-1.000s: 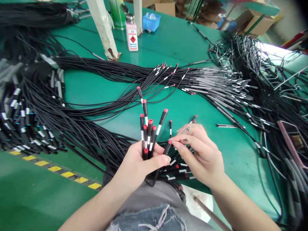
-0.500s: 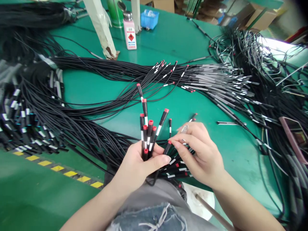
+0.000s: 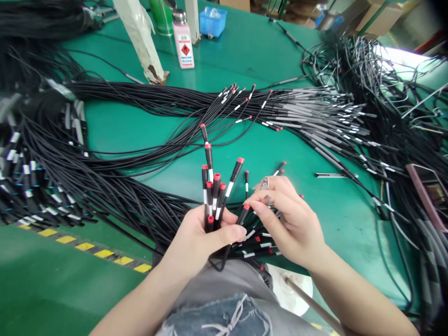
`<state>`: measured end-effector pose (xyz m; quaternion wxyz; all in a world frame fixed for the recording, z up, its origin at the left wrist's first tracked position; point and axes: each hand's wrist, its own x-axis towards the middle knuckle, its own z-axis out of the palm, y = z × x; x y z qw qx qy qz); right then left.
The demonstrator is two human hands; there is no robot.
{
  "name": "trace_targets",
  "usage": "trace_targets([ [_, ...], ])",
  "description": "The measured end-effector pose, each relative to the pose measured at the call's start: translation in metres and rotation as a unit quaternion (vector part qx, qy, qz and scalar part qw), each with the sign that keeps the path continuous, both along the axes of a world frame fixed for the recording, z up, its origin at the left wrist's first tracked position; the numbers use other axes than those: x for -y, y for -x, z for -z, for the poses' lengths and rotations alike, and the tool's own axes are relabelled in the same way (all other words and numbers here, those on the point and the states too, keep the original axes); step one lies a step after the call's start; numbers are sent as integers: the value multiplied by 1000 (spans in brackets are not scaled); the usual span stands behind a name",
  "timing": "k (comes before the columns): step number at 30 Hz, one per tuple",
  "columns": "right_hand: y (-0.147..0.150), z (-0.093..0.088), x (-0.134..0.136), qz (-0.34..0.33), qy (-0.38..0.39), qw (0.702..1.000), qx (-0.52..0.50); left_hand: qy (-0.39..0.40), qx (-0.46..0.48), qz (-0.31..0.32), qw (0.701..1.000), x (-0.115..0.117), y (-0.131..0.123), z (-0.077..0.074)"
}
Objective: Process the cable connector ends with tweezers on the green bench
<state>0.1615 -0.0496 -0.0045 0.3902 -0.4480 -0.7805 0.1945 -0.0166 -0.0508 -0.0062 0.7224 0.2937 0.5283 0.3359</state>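
My left hand (image 3: 201, 238) is closed around several black cables (image 3: 229, 189) with red-tipped connectors and white labels, their ends fanning upward. Between its thumb and fingers one more connector leans to the right. At that connector's red cap (image 3: 246, 206), the thumb and forefinger of my right hand (image 3: 292, 221) are pinched together; a ring sits on one finger. Beneath and behind both hands lie more black cables (image 3: 259, 247) with red ends and white labels, partly hidden by the right hand.
A long cable bundle (image 3: 157, 95) crosses the green table (image 3: 245, 60). Thick cable heaps lie left (image 3: 42, 177) and right (image 3: 371, 107). Behind stand a pink bottle (image 3: 184, 46), a white post (image 3: 140, 42) and a blue bin (image 3: 213, 22). A phone (image 3: 429, 193) rests at right.
The view has shifted slightly. My left hand keeps its hold on the cables, and the right fingertips stay at the red cap with almost no visible movement.
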Motion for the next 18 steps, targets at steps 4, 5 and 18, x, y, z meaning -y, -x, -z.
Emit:
trace_targets([
  [4, 2, 1, -2, 14, 44, 998, -37, 10, 13, -1, 1000, -1, -3, -2],
  [5, 2, 2, -2, 21, 47, 998, -37, 16, 20, 0, 1000, -1, -3, -1],
  [18, 13, 5, 6, -4, -105, 994, 31, 11, 194, -19, 981, -13, -3, 20],
])
